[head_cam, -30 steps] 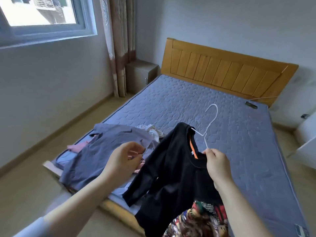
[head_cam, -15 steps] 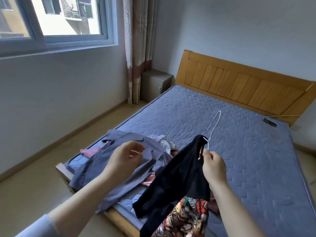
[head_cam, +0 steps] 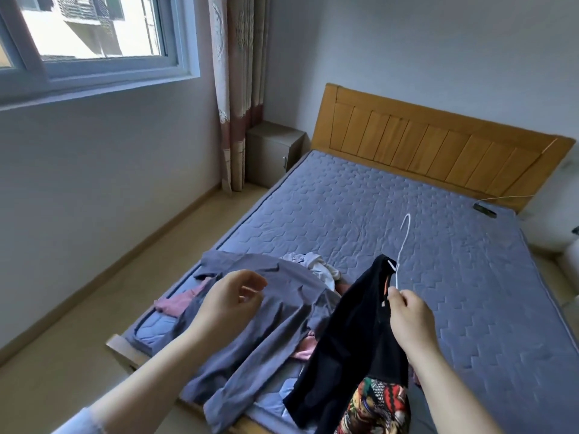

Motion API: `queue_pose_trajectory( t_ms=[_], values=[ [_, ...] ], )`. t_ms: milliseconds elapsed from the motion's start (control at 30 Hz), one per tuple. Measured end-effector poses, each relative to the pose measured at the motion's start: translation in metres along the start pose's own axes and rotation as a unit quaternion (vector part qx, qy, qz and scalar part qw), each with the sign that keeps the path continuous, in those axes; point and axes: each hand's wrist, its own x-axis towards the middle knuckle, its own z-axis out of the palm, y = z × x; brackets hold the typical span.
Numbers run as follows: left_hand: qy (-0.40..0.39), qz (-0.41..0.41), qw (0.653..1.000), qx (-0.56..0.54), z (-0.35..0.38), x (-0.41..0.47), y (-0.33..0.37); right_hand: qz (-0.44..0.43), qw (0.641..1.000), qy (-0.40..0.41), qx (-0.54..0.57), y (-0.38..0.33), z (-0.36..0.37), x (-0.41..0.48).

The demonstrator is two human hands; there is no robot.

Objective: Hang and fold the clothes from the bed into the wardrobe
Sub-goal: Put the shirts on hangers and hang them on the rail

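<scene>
A black top [head_cam: 351,343] with a colourful patterned lower part hangs on a thin white wire hanger [head_cam: 402,245]. My right hand [head_cam: 409,317] pinches the hanger's neck at the collar and holds the garment above the foot of the bed [head_cam: 391,220]. My left hand [head_cam: 230,300] hovers over a grey-blue shirt [head_cam: 250,336] spread on the mattress, fingers loosely curled and holding nothing. Pink [head_cam: 178,303] and white [head_cam: 316,266] clothes lie partly under and behind the shirt.
A wooden headboard [head_cam: 438,145] stands at the far end, with a grey nightstand [head_cam: 274,151] and a curtain [head_cam: 241,89] to its left. A small dark object [head_cam: 484,210] with a thin cable lies near the headboard. A window [head_cam: 87,42] is on the left wall above bare floor.
My right hand has turned the hanger, so the black top now hangs edge-on and narrower. My left hand has opened slightly. The view has shifted so more of the window and left wall show.
</scene>
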Motion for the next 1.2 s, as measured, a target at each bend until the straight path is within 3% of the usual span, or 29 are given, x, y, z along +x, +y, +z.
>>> queue_pose_trajectory(
  t_ms=[400, 867, 1200],
  values=[
    [-0.102, 0.003, 0.995, 0.02, -0.055, 0.081, -0.056, 0.078, 0.994, 0.068, -0.045, -0.035, 0.082, -0.012],
    [-0.123, 0.022, 0.989, 0.075, -0.044, 0.201, -0.081, 0.184, 0.983, 0.013, 0.018, -0.034, 0.16, 0.073],
    [-0.196, -0.011, 0.977, 0.088, -0.01, 0.258, -0.125, 0.233, 0.972, 0.016, -0.005, -0.026, 0.194, 0.101]
  ],
)
